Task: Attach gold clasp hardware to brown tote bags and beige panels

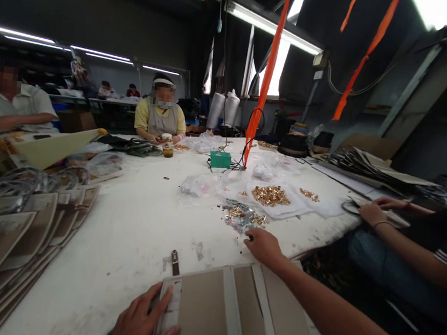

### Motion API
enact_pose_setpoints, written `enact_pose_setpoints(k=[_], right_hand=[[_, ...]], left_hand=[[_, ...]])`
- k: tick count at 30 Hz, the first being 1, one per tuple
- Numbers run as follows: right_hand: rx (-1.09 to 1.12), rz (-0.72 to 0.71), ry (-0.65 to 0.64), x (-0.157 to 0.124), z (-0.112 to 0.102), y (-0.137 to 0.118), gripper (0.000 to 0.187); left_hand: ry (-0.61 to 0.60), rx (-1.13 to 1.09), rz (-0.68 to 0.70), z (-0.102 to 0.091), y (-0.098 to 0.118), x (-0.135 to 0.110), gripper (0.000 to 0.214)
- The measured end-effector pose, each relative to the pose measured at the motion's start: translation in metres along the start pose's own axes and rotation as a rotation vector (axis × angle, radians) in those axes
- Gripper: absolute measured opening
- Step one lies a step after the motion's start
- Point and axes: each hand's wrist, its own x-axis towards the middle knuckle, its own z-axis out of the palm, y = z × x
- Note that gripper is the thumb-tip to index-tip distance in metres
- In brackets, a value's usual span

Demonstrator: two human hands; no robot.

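Observation:
A flat beige panel [205, 312] with pale strips across it lies at the table's near edge. My left hand [143, 321] rests over its left border, fingers and thumb stretched out and apart. Just beyond that border, a small dark strap with a metal end [175, 262] lies on the table. My right hand [265, 247] reaches across above the panel's far edge, fingers curled together beside a pile of small silver and gold metal pieces [242, 216]. Whatever may be between those fingertips is too small to make out. Behind that pile, gold-coloured metal pieces [271, 195] are heaped on plastic.
Stacked beige panels [35, 237] fill the left side. A green box with cables [220, 159] stands mid-table near a hanging orange strip [266, 75]. At right, a co-worker's hands [377, 211] hold a panel; another person [161, 111] sits across. More flat pieces [370, 166] lie back right.

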Motion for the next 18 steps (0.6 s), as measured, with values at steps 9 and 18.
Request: enact_pose_setpoints(k=[9, 18], right_hand=[[-0.050, 0.106, -0.040, 0.025, 0.025, 0.048, 0.034], [0.000, -0.011, -0.108, 0.027, 0.009, 0.050, 0.031]], left_hand=[[0.043, -0.088, -0.035, -0.007, 0.013, -0.011, 0.062], [-0.043, -0.182, -0.098, -0.035, 0.036, -0.016, 0.070]])
